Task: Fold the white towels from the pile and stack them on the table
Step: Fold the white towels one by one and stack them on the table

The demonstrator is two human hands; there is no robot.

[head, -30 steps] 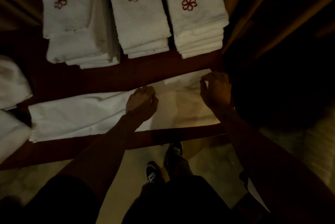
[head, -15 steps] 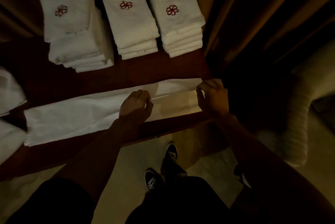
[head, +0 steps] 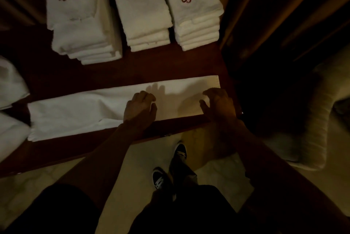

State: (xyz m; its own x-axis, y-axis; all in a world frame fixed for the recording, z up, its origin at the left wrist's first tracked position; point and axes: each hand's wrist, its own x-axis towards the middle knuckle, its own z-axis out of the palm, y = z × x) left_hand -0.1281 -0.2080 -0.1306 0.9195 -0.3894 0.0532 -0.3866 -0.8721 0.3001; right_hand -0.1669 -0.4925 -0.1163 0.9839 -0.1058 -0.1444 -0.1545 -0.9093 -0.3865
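Observation:
A long white towel (head: 75, 112) lies folded into a narrow strip along the near edge of the dark wooden table (head: 151, 65). My left hand (head: 140, 109) is over the strip's middle, fingers loosely curled, pinching nothing. My right hand (head: 217, 105) is at the strip's right end, fingers bent and thumb spread, with no cloth held. At the back stand three stacks of folded white towels with a red flower emblem: left (head: 79, 25), middle (head: 142, 12), right (head: 193, 16).
Unfolded white towels (head: 11, 86) lie heaped at the table's left edge. Dark curtains (head: 284, 16) hang right of the table, and a pale upholstered seat (head: 312, 120) stands at the right. My shoes (head: 170, 169) are on the light floor below the table edge.
Both hands pinched the towel's raised right part, laid it flat into a narrower strip and let go. The hands now sit nearer the table's front edge.

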